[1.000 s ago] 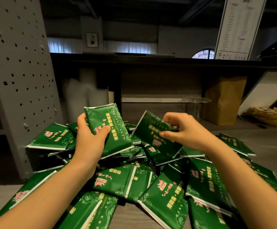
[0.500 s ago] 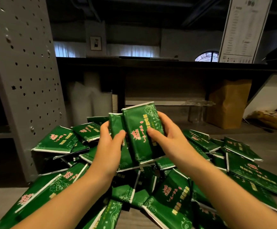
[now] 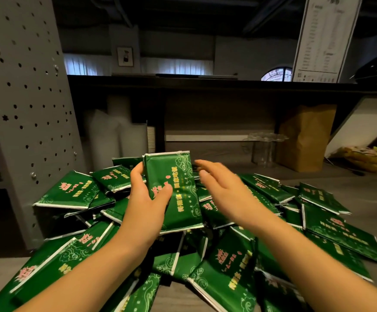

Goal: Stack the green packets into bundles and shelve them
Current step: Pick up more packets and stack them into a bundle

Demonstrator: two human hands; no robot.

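Off the bundle now, my right hand hovers just beside it, fingers loose and straight. My left hand grips the bundle upright, thumb across its front, above the packet pile at the table's near edge.

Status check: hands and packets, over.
Left hand grips green packet stack. Right hand open, empty, beside it. Loose packets heaped below, nothing blocking.

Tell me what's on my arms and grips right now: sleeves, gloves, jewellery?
Left forearm and right forearm are bare to the frame's edge; no sleeve or cuff shows. Left grip and right grip are ungloved, with no ring, watch or band visible. The right grip is motion-blurred, so fine detail there is uncertain.
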